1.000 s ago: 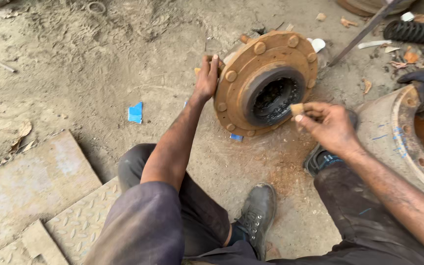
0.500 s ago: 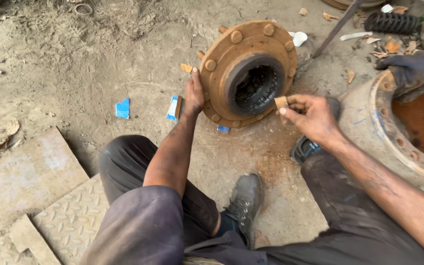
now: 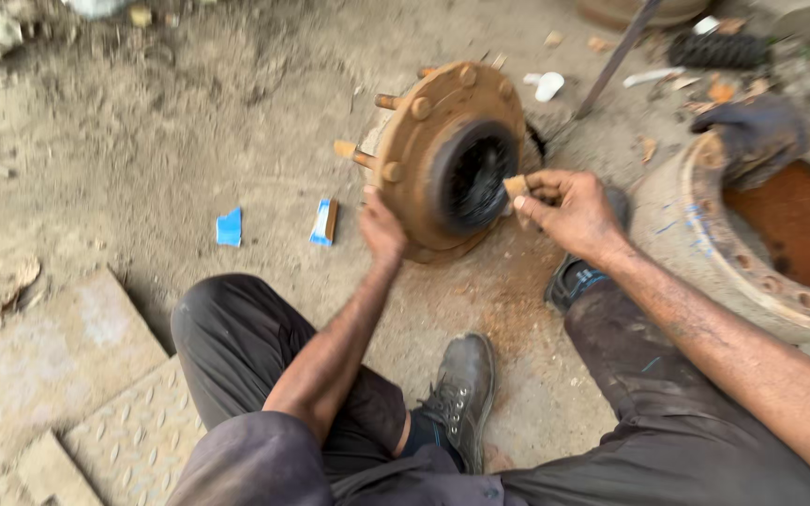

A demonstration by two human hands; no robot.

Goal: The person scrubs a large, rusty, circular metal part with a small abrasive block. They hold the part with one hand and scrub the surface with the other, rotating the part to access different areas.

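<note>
A rusty round wheel hub (image 3: pixel 424 126) with bolt heads around its flange stands on edge on the dirt floor, its dark bore facing me. My left hand (image 3: pixel 382 228) grips the hub's lower left rim. My right hand (image 3: pixel 569 214) holds a small tan block of abrasive (image 3: pixel 516 186) against the right edge of the bore. Rust dust (image 3: pixel 508 309) lies on the ground below the hub.
A large rusty brake drum (image 3: pixel 696 225) lies at the right with a dark glove (image 3: pixel 752 131) on its rim. A metal rod (image 3: pixel 611 61), a black coil spring (image 3: pixel 719 49) and scraps sit behind. Blue paper bits (image 3: pixel 230 227) and steel plates (image 3: pixel 49 365) are at left.
My left hand slid from the hub's upper left rim down to its lower left edge, and the hub turned to face more to the right. My right hand stayed at the bore with the block.
</note>
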